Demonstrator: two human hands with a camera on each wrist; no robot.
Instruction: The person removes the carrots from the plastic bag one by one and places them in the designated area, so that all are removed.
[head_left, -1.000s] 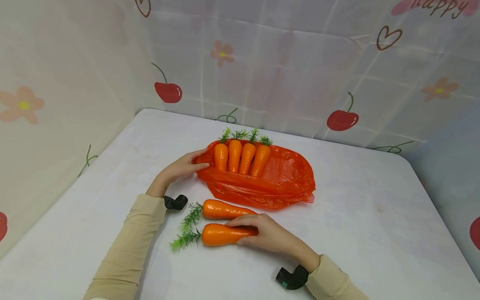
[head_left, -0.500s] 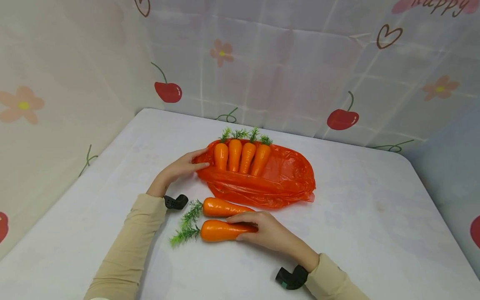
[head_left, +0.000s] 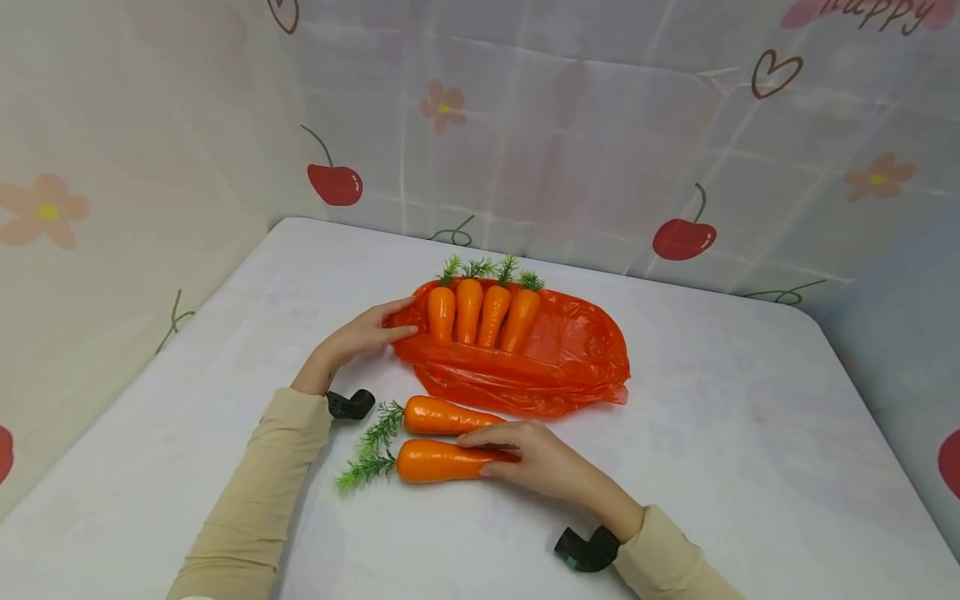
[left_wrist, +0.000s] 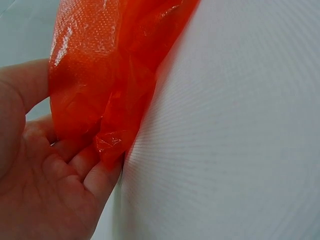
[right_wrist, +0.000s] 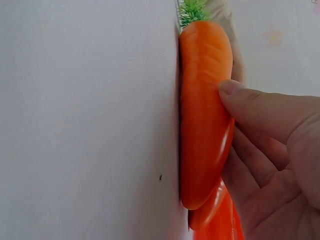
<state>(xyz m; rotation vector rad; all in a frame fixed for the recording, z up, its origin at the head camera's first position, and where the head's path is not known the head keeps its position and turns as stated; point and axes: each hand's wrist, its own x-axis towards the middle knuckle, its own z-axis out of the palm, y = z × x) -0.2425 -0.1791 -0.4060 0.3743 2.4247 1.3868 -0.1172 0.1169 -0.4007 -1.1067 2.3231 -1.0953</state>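
Note:
In the head view, my right hand (head_left: 551,465) pinches the narrow end of the nearer loose carrot (head_left: 435,461), its leafy top pointing left. The right wrist view has the thumb on one side of this carrot (right_wrist: 205,110) and fingers behind it, the carrot lying along the white table. Just beyond lies a second loose carrot (head_left: 442,416), its tip hidden by the hand. My left hand (head_left: 367,331) holds the left end of an orange-red plastic bag (head_left: 510,379); in the left wrist view thumb and fingers lie around the crinkled bag (left_wrist: 95,75).
Several carrots (head_left: 468,310) lie side by side in the left part of the bag, green tops over its far edge. The white table (head_left: 750,433) ends at a printed curtain (head_left: 570,150) behind and at the left. Black wrist cameras (head_left: 588,550) sit close above the tabletop.
The nearer carrot has shifted slightly away from me, toward the second one, and a little left. The right hand has slid slightly right along it. The left hand and bag stay put.

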